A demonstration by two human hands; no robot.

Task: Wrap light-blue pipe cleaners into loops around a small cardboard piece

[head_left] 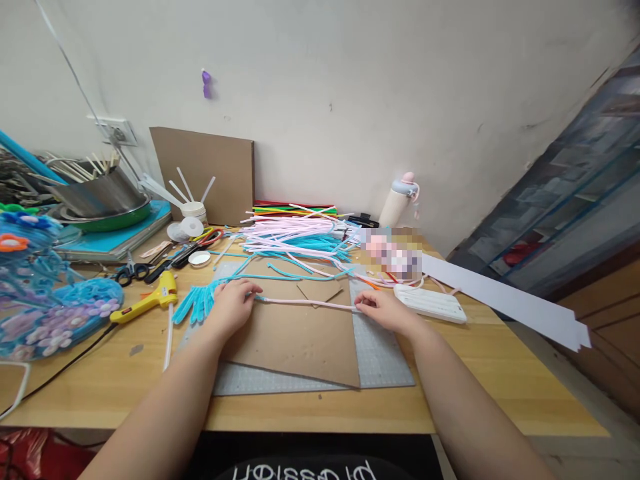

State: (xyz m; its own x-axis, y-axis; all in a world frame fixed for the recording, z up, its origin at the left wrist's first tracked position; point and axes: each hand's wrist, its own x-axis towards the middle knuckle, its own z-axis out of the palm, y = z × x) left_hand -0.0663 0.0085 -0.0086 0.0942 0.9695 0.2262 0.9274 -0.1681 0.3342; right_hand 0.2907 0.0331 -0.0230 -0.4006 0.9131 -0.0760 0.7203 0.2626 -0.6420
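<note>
My left hand [235, 301] and my right hand [383, 309] hold the two ends of a pink pipe cleaner [307, 303], stretched straight across a brown cardboard sheet [295, 340]. Both hands have their fingers closed in a pinch on it. The cardboard lies on a grey cutting mat [383, 353]. A bundle of bent blue pipe cleaners [197, 301] lies just left of my left hand. Behind the cardboard is a loose heap of pink and blue pipe cleaners [295, 243].
A yellow glue gun [147, 300] and black scissors [131, 272] lie at the left. A blue flower craft piece [45, 313] sits at the far left. A white case [431, 303], a bottle [397, 200] and a long white paper strip [505, 300] are at the right.
</note>
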